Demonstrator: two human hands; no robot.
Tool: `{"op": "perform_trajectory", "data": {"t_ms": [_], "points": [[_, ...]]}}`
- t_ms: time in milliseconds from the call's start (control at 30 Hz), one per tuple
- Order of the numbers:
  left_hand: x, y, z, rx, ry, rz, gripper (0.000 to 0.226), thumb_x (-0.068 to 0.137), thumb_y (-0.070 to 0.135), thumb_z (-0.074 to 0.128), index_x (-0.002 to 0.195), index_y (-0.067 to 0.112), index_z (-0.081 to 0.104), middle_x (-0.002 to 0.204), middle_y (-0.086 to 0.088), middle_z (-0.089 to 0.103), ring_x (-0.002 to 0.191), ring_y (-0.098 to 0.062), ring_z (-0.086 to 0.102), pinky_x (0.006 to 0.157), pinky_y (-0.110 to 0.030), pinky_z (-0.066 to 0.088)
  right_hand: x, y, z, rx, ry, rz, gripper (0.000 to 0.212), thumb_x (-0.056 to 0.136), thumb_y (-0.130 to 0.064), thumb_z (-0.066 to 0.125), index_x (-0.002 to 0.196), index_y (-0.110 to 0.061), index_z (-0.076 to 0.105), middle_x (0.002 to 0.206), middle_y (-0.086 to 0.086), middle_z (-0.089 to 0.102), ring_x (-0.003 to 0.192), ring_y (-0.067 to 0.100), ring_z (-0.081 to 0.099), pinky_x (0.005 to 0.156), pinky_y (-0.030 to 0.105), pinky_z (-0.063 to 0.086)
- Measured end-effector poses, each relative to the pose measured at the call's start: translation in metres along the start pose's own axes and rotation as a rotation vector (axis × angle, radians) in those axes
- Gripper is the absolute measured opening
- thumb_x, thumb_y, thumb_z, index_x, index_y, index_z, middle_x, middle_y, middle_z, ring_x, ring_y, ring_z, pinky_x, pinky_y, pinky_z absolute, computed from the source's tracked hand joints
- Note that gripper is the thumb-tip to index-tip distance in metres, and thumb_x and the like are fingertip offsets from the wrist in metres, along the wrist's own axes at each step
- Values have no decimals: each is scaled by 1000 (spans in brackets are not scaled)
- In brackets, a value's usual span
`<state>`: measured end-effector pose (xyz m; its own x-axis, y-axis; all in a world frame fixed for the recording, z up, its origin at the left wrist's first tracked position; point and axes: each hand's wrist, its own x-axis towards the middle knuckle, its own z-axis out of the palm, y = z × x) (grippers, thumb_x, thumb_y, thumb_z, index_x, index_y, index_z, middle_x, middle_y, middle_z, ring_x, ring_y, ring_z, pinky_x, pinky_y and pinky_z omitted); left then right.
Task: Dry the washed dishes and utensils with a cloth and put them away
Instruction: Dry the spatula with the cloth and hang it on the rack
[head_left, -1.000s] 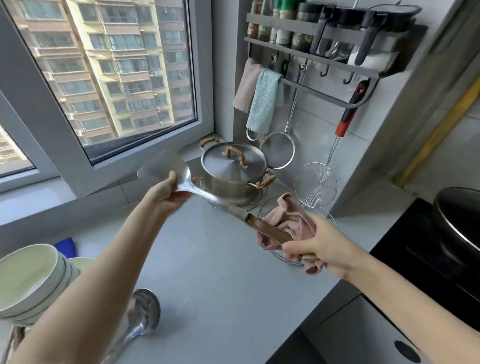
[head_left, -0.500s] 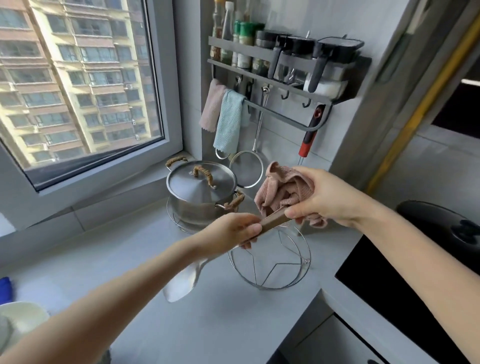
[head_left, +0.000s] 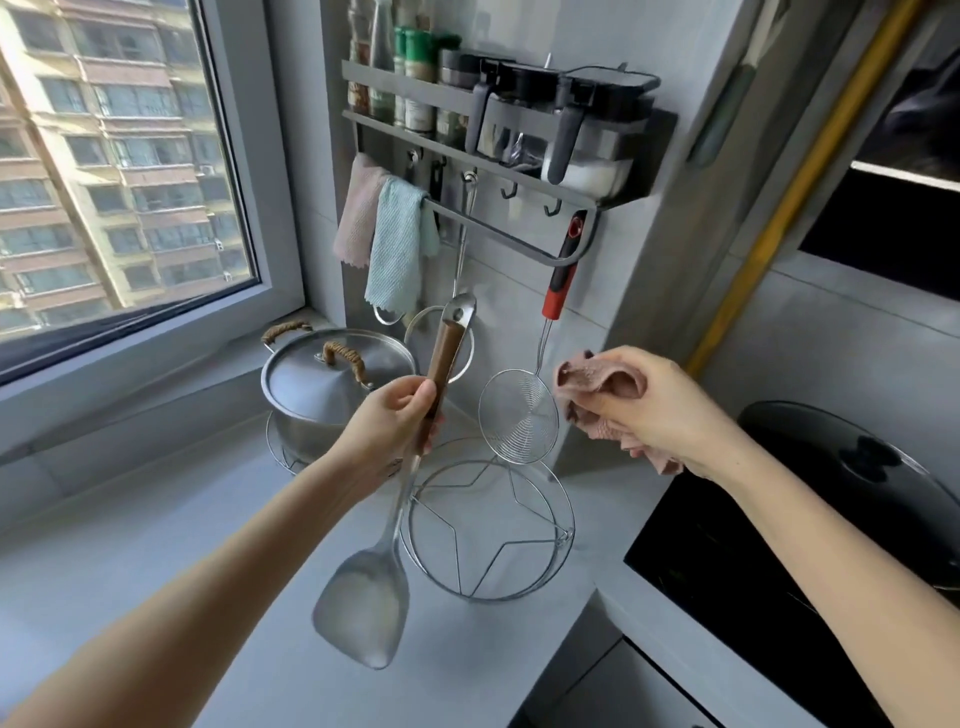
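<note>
My left hand (head_left: 387, 415) grips the wooden handle of a steel spatula (head_left: 363, 608), which hangs blade down over the grey counter. The handle's metal end with its hole points up towards the hooks under the wall rack (head_left: 498, 171). My right hand (head_left: 649, 410) is apart from the spatula, to its right, bunched around a pink cloth (head_left: 587, 376).
A lidded steel pot (head_left: 322, 387) stands on a wire trivet in the corner. A second wire trivet (head_left: 491, 525) lies on the counter below the spatula. A red-handled mesh skimmer (head_left: 519, 415) and two towels (head_left: 389, 244) hang from the rack. A black hob with a dark pan (head_left: 862, 467) is at right.
The spatula has swung from level to upright, blade down, and passed wholly into my left hand. My right hand let go of the handle and moved right with the cloth.
</note>
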<state>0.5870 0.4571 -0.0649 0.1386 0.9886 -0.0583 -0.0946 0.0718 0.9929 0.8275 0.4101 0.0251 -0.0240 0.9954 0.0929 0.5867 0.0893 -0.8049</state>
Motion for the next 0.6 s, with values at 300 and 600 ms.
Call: {"op": "perform_trajectory", "data": {"t_ms": [300, 600], "points": [[44, -2, 27, -66, 70, 28, 16, 98, 19, 47, 98, 10, 61, 72, -8, 55, 59, -17, 49, 51, -27, 41, 24, 16, -3, -36, -153, 32, 93, 38, -93, 53, 94, -21, 66, 90, -6, 72, 85, 5, 68, 72, 18, 53], [79, -9, 35, -130, 95, -10, 22, 99, 18, 47, 109, 1, 59, 75, -10, 54, 61, -17, 50, 46, -23, 41, 44, 32, 11, -102, 75, -62, 13, 85, -24, 69, 97, -25, 66, 85, -13, 67, 71, -8, 63, 56, 10, 46]]}}
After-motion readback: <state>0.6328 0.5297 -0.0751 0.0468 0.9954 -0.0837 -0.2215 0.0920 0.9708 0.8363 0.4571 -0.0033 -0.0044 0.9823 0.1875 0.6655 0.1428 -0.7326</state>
